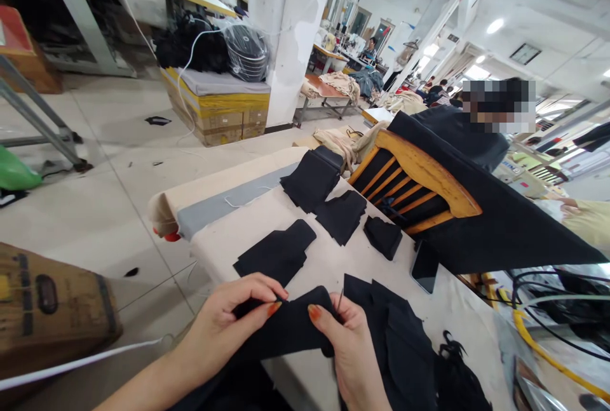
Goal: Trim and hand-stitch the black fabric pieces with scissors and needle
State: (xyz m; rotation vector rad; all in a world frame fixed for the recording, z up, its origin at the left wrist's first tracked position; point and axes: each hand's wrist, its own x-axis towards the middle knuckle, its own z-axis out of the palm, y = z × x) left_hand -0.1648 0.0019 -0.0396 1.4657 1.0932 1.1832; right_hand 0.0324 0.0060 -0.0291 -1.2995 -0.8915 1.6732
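A piece of black fabric (295,322) is stretched between my two hands above the near edge of a cloth-covered table (223,236). My left hand (233,316) pinches its upper left edge between thumb and fingers. On the right side, my right hand (350,335) grips the fabric, thumb on top; a thin pointed metal tip shows beside its fingers. Black cut pieces (276,249) lie just beyond my hands, with more stacks (312,179) farther back. Loose black pieces (405,347) lie right of my right hand.
A phone (425,266) lies at the table's right side, by a wooden chair (424,173). A person in dark clothes (457,131) sits beyond it. Cardboard boxes (57,309) stand on the floor at left. Cables (557,309) run at right.
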